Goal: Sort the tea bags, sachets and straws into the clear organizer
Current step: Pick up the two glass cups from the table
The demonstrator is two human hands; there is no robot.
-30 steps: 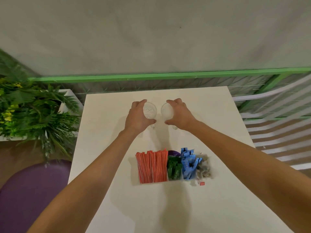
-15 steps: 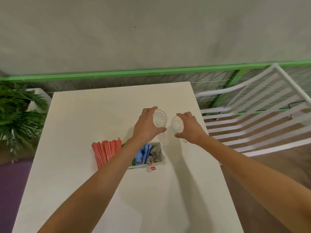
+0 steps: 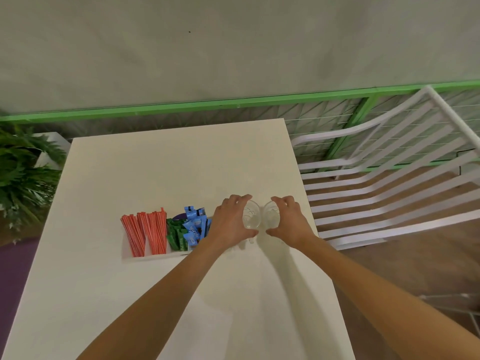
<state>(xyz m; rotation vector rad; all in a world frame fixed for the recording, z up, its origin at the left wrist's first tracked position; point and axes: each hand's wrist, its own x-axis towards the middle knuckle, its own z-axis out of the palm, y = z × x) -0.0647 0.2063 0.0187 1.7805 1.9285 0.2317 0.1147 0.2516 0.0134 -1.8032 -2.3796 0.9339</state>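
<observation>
Clear glass is what both hands are dealing with at this moment: the left hand [image 3: 231, 219] wraps one small glass [image 3: 251, 215] and the right hand [image 3: 288, 220] wraps a second glass [image 3: 270, 216], fingers curled closed around each, thumbs near the base. The two glasses stand side by side, almost touching, at the right of the white tabletop [image 3: 168, 165], close to its right edge.

The clear organizer [image 3: 155, 254] sits just left of the left hand. Its compartments look filled already: red straws [image 3: 144, 231] on the left, green sachets [image 3: 176, 236] next, then blue sachets [image 3: 193, 227]. Its right end is hidden behind the left wrist, so the tea bags cannot be confirmed. No loose items show on the tabletop, so the sorting itself appears done, and the step in hand seems to be parking the glasses beside the organizer.

To do that well, I would judge that the glasses should be lowered straight down and kept upright, with a small gap between them so the rims do not knock. The right glass should stay clear of the tabletop's edge, since a white slatted chair [image 3: 376, 183] and the floor lie just beyond. The fingers should let go only once each base sits flat, and the left wrist should lift away without brushing the blue sachets that stick up.
</observation>
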